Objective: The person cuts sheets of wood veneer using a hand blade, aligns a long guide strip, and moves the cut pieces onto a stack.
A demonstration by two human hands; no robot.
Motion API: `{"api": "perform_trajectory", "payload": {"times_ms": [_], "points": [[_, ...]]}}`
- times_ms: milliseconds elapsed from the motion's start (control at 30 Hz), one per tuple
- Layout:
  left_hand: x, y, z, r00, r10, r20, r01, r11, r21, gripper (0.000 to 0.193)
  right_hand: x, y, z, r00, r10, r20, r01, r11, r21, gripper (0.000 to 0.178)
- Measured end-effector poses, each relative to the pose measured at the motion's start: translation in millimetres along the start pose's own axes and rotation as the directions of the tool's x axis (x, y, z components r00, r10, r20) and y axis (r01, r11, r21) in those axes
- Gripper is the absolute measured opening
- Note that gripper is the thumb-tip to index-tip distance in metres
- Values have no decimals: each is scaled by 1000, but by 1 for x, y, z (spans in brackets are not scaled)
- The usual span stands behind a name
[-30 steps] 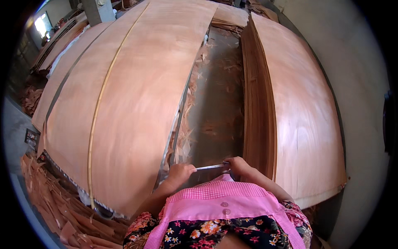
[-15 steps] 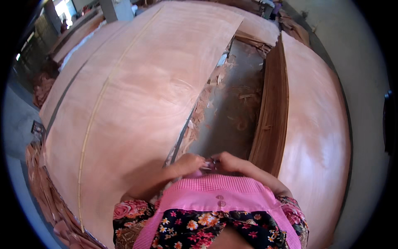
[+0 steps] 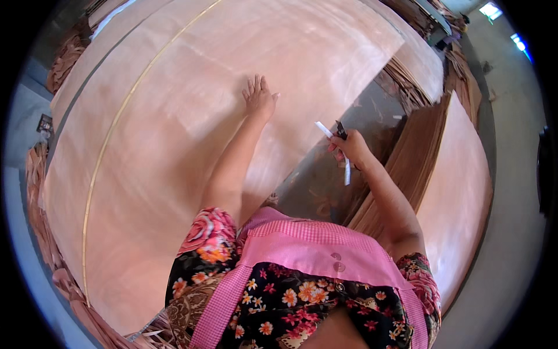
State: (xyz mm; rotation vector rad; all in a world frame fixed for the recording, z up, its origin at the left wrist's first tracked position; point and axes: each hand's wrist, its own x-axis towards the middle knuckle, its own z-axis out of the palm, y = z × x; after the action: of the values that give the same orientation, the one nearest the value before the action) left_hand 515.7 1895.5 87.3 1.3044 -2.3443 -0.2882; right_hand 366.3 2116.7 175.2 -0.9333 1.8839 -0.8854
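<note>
A large, pale pinkish wood veneer sheet (image 3: 174,145) spreads in front of me and to my left. My left hand (image 3: 260,102) rests on it palm down, fingers spread, holding nothing. Over the gap by the sheet's right edge, my right hand (image 3: 349,148) is closed. It grips a white strip (image 3: 347,172), one end sticking out above the fingers and the other hanging below. A small black tool, like a cutter (image 3: 341,130), juts from the same grip; its lower part is hidden in the hand.
A thin yellow stick (image 3: 121,110) lies along the veneer on the left. To my right stands a tall stack of veneer (image 3: 415,152). Between the two lies a grey floor strip (image 3: 363,110) with scraps. A wall (image 3: 514,174) borders the far right.
My hands were together at my waist and have parted. The left has reached forward onto the veneer; the right has moved forward and right with the white strip and black tool. The view has shifted.
</note>
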Motion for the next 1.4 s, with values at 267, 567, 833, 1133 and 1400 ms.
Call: {"api": "perform_trajectory", "payload": {"times_ms": [267, 567, 833, 1133, 1400], "points": [[20, -1, 55, 977, 16, -213, -45, 990, -132, 49, 228, -25, 46, 902, 52, 428, -190, 939, 286, 12], [-7, 5, 44, 957, 257, -135, -234, 958, 167, 32, 245, -11, -17, 758, -448, 475, 625, 708, -329, 19], [-41, 11, 30, 980, 29, 197, -92, 943, 319, 47, 360, 72, -284, 824, -30, 566, -291, 834, 468, 27], [102, 92, 142, 890, -393, -232, 436, 883, 174, 52, 494, 113, -588, 978, 192, -78, -185, 979, 90, 17], [413, 410, 355, 968, 197, 157, -211, 974, 77, 64, 679, 98, -571, 971, 84, 222, -174, 888, 426, 13]]}}
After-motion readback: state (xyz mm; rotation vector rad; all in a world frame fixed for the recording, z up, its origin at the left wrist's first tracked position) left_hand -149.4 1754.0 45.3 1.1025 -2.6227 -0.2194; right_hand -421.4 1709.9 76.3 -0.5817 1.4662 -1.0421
